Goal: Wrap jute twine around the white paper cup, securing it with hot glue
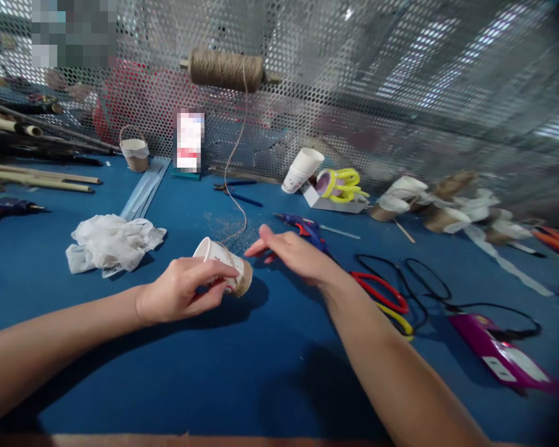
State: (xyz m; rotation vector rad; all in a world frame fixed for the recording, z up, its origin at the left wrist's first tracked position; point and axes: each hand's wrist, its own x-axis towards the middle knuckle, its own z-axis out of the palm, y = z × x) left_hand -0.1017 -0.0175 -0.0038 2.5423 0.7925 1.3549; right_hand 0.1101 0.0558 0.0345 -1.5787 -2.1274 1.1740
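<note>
My left hand (181,288) is closed around a white paper cup (207,249), tilted on its side above the blue table. Brown twine is wound around the cup's base (245,278), which points right. Just right of that base is my right hand (300,253), its thumb and fingers apart and nothing visible in them. A strand of twine (235,149) hangs from a spool (226,69) on the mesh wall and loops down to the table behind the cup. Beyond my right hand lies a blue glue gun (302,225) with a clear glue stick.
Left are crumpled white ribbon (114,242), a small finished basket (135,153), rods and another glue gun (12,209). Pliers (242,192), stacked paper cups (302,169) and a tape roll box (338,202) stand behind. Scissors (382,292), cables and a purple power strip (503,354) lie right.
</note>
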